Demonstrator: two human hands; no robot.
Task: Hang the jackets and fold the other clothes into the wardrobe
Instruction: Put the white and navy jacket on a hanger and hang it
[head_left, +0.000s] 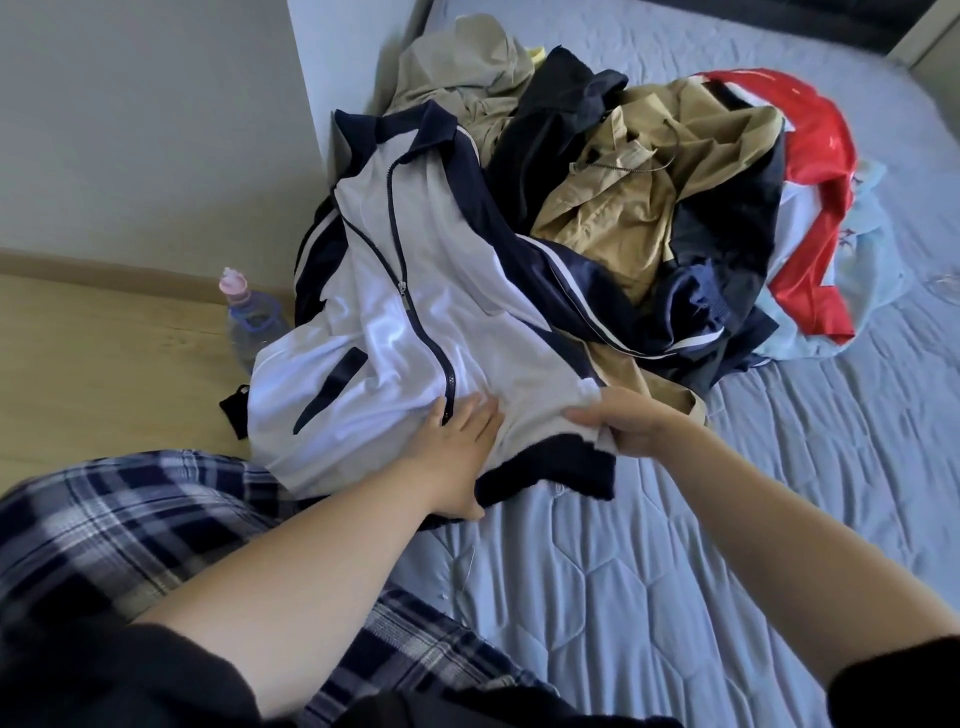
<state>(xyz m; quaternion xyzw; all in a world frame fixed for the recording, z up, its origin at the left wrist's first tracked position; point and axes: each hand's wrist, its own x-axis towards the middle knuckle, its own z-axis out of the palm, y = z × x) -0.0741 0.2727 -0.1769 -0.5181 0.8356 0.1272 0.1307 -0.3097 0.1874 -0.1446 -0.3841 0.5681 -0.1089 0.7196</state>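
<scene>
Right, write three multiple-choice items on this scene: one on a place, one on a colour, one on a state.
1. Where is the water bottle?
A. On the floor beside the bed
B. On the clothes pile
C. In a hand

2. What colour are the white jacket's collar and sleeves?
A. Red
B. Navy
C. Green

3. What is the right hand doing?
A. Hanging idle
B. Holding the bottle
C. Pinching the jacket's hem

Answers: 1 A, it stands on the wooden floor; 2 B, the trim is dark blue; 3 C, its fingers curl on the white edge while the left hand lies flat.
</scene>
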